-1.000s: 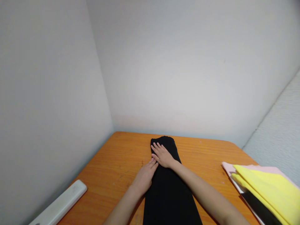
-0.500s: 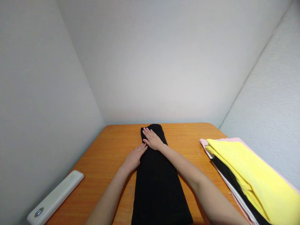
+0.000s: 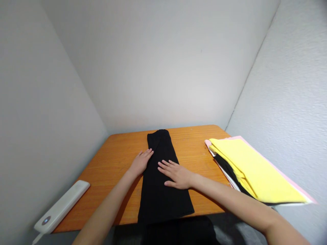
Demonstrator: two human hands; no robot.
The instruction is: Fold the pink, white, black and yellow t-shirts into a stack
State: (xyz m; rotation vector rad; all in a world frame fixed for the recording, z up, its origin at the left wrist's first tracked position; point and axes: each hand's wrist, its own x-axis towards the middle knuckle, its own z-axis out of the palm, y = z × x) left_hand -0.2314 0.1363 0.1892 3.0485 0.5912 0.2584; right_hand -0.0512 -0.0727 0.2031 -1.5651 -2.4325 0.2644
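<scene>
A long black folded garment [image 3: 160,190] lies lengthwise down the middle of the orange wooden table [image 3: 114,163] and hangs over its near edge. My left hand [image 3: 140,162] lies flat with fingers stretched out, at the garment's left edge, partly on the wood. My right hand [image 3: 176,174] rests palm down on the middle of the black cloth, fingers spread and pointing left. Neither hand grips anything.
A stack of folded clothes [image 3: 252,170], yellow on top with black, white and pink beneath, sits at the table's right side against the wall. A white power bank [image 3: 61,206] lies at the near left corner. Grey walls close in on three sides.
My right hand has slid from the garment's far end back toward me to its middle. The left hand stays at the left edge. The view has tilted down, so the near table edge shows.
</scene>
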